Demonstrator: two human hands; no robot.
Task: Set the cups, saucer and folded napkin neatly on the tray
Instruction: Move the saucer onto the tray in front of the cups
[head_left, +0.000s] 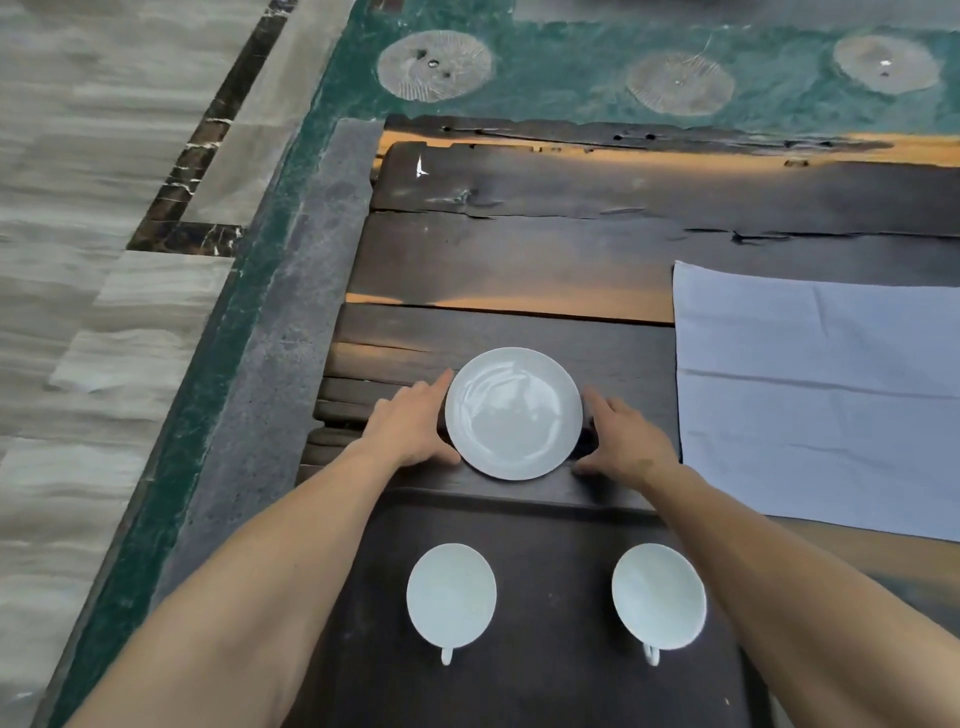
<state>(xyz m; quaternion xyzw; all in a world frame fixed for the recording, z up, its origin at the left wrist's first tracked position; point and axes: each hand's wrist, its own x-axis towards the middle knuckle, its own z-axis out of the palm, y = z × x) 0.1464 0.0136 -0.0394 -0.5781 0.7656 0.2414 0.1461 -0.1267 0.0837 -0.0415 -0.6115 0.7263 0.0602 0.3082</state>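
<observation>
Tray (519, 691) holds two cups (451, 595); saucer (513, 413) outside.

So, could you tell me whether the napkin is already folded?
No, the napkin lies spread flat on the table, right of the saucer.

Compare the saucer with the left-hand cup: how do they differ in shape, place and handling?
The saucer is flat, shallow and wider; the left cup is a deeper bowl with a small handle toward the person. The saucer lies at or just past the tray's far edge; the left cup stands well inside the tray. The left hand and right hand flank the saucer's rim; the cup is untouched. Both are plain white and empty.
</observation>
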